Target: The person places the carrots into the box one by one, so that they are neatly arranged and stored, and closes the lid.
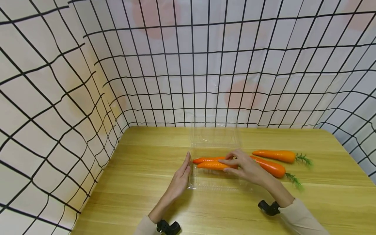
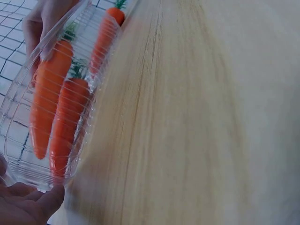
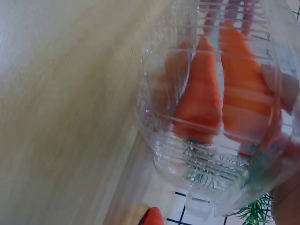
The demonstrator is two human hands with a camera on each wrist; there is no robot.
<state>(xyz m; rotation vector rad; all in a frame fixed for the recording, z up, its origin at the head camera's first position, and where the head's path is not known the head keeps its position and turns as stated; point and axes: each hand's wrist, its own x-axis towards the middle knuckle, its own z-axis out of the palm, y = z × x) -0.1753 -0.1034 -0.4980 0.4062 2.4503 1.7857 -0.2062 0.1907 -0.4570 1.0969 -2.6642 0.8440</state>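
A clear plastic clamshell box (image 1: 215, 182) stands with its lid raised at the back. Inside lie two orange toy carrots side by side, tips toward the left; the rear carrot (image 1: 205, 160) lies along the far side. My right hand (image 1: 245, 166) reaches over the box and pinches the front carrot (image 1: 211, 165) between thumb and fingers near its thick end. My left hand (image 1: 180, 178) rests its straight fingers against the box's left end, seen too in the left wrist view. Through the ribbed plastic, the right wrist view shows both carrots with their green tops.
Right of the box, two more carrots lie on the wooden table (image 1: 141, 176): a rear one (image 1: 276, 155) and a nearer one (image 1: 271, 167), green tops pointing right. White walls with a black grid (image 1: 205, 65) enclose the back and sides.
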